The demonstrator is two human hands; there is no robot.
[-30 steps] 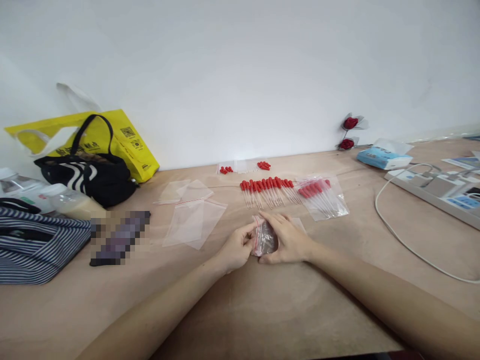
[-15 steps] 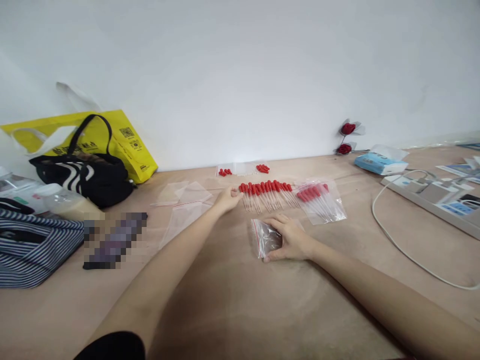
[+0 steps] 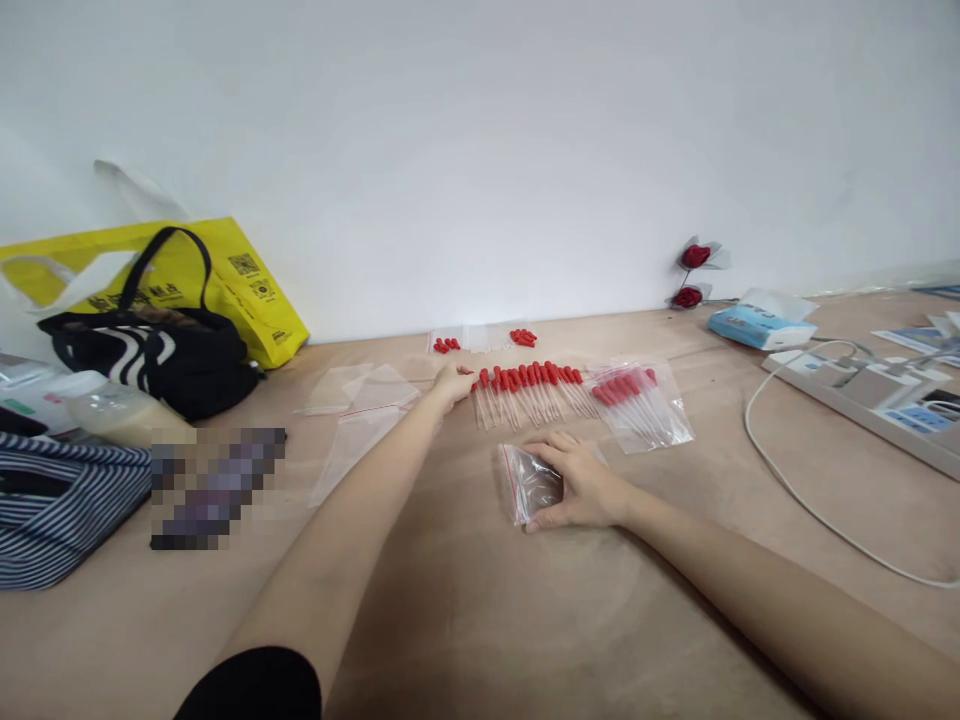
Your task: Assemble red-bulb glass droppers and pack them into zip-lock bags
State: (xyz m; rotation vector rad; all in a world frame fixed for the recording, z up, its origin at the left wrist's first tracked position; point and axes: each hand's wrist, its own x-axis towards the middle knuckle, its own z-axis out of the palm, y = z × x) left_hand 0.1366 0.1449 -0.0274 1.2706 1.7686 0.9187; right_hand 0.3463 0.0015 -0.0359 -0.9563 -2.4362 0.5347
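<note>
My left hand (image 3: 453,385) reaches to the left end of a row of red-tipped sticks (image 3: 529,380), fingertips at the leftmost red tip; the fingers are pressed together, and their hold is too small to make out. In my right hand (image 3: 571,485) is a clear zip bag (image 3: 529,480) with a red seal line, gripped between thumb and fingers over the table. Just right of the row lies a clear bag with red-tipped sticks inside (image 3: 637,405). Flat clear bags (image 3: 364,430) lie left of my left hand.
Small bags with red pieces (image 3: 448,345) lie by the wall. On the left are a yellow bag (image 3: 259,300), a black bag (image 3: 195,365), a bottle (image 3: 120,410) and a striped bag (image 3: 67,510). At right are a tissue pack (image 3: 761,325), power strip (image 3: 862,395) and cable (image 3: 810,515).
My left hand has shifted slightly left, and the leftmost stick now stands a little apart from the row. My right hand still grips the bag. The view has turned slightly.
</note>
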